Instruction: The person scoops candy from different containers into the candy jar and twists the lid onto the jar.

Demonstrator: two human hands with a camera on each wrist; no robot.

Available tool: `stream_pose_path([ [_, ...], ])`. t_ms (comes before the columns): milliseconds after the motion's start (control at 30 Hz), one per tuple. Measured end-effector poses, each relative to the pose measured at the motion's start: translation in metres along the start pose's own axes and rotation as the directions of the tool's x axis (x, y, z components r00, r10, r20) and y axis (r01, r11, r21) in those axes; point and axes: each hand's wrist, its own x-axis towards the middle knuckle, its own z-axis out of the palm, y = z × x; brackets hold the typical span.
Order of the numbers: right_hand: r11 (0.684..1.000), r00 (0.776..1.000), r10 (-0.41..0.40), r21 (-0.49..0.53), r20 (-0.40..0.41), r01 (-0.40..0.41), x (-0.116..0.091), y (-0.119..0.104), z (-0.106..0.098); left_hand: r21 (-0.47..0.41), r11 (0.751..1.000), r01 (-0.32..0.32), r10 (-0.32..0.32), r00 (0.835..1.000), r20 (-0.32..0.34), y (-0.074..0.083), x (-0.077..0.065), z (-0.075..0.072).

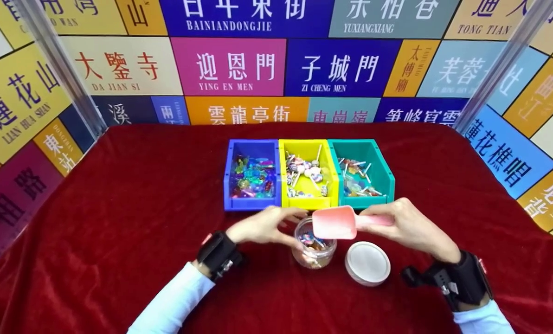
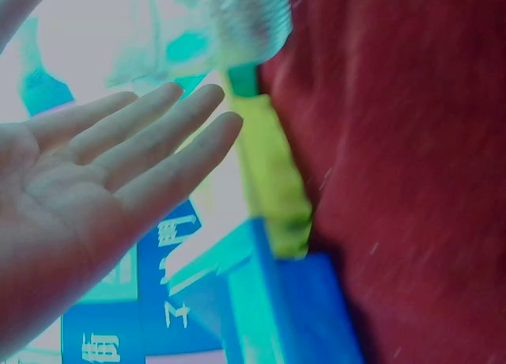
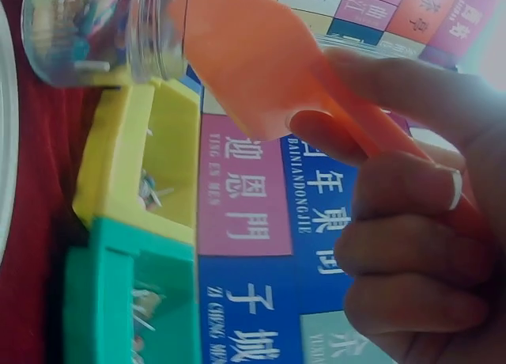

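Taking the clear jar (image 1: pixel 324 260) as the centre of the dial, with 12 pointing away from the person, the jar stands on the red-covered desk (image 1: pixel 118 222) with its mouth uncovered, and small colourful pieces show inside. The left hand (image 1: pixel 263 226) is at 9 o'clock, thumb and fingers spread around that side, probably to steady the jar; its grip is apart, the fingers straight in the left wrist view, and whether skin meets glass I cannot tell. The right hand (image 1: pixel 405 225), near 3, has its grip clamped on the handle of the pink scoop (image 1: pixel 334 222), which leaves the bowl free above the jar's far rim.

The white lid (image 1: pixel 368 262) lies toward 4, probably set there to leave the mouth accessible. At 12 the blue bin (image 1: pixel 253 204), yellow bin (image 1: pixel 310 202) and green bin (image 1: pixel 365 201) stand side by side, low fronts toward the person, which presumably makes reaching in easy.

Beyond them, the pink panel (image 1: pixel 228 67) reads "YING EN MEN" and the dark blue panel (image 1: pixel 341 67) "ZI CHENG MEN"; higher up are "BAINIANDONGJIE" and "YUXIANGXIANG". I can read no brand on jar, lid or scoop.
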Motion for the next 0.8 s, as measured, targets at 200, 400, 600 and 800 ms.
stream_pose_path([
  [200,0.986,0.992,0.113,0.128,-0.05,-0.106,0.005,0.004,0.009,-0.02,1.0,0.02,-0.025,0.966,-0.256,-0.01,-0.014,-0.031],
  [400,0.978,0.979,0.184,0.113,-0.089,-0.173,0.01,0.005,0.02,-0.037,0.989,0.143,-0.14,0.831,-0.538,-0.021,-0.022,-0.054],
  [600,0.977,0.975,0.192,0.116,-0.108,-0.18,0.024,0.002,0.023,0.021,0.961,0.277,-0.178,0.673,-0.718,-0.036,-0.028,-0.062],
  [800,0.983,0.983,0.172,0.07,-0.056,-0.168,0.065,-0.005,0.026,-0.037,0.926,0.377,-0.255,0.549,-0.796,-0.046,-0.033,-0.064],
])
